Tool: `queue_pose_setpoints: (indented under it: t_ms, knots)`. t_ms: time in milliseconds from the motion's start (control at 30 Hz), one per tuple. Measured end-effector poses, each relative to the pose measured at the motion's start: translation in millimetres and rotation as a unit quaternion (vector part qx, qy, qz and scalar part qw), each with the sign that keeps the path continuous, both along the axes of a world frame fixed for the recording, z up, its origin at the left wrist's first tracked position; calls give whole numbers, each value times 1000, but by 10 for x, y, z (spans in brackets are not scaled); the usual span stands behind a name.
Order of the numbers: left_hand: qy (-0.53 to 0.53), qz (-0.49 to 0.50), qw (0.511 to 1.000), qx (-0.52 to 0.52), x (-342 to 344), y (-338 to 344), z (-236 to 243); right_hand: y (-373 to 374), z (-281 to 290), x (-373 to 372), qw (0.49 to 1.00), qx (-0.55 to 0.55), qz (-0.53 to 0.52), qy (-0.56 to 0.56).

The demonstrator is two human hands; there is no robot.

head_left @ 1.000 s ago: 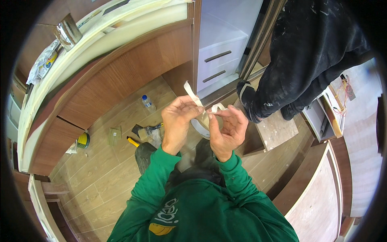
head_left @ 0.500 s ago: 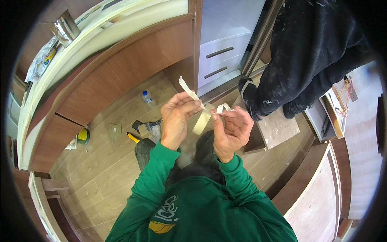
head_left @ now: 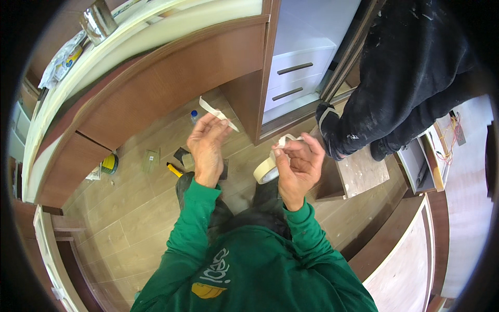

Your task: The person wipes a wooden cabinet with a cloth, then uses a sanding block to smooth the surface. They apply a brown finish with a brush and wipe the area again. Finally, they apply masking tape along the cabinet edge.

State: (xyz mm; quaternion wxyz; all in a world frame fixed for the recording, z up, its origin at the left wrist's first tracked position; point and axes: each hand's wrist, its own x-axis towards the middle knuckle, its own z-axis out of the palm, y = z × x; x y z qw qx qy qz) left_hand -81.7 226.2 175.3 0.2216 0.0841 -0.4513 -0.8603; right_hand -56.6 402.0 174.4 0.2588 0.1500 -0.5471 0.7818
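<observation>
Left grip point(head_left: 207, 145) pinching torn tape strip point(head_left: 215, 113), right grip point(head_left: 297, 162) closed on tape roll point(head_left: 266, 170)

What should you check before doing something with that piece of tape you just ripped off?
1. Torn tape strip pinched in the left hand: ok.
2. Strip hanging free, not folded onto itself: ok.
3. Masking tape roll held in the right hand: ok.
4. Roll's loose end lifted off the roll at the fingertips: ok.
5. Sticky side facing the right way: cannot tell.
6. Room beside the other person's dark trouser legs standing close on the right: not ok, tight.
</observation>
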Motion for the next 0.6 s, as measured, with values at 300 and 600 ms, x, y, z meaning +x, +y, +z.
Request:
queue_pose_setpoints:
  t_ms: [300, 600]
  knots:
    - [-16, 46, 994, -101, 644, -512, -187, -305, -201, 72, 986, 31, 149, -71]
    - [-4, -11, 988, -156, 926, -464, 63, -596, -287, 82, 957, 141, 246, -67]
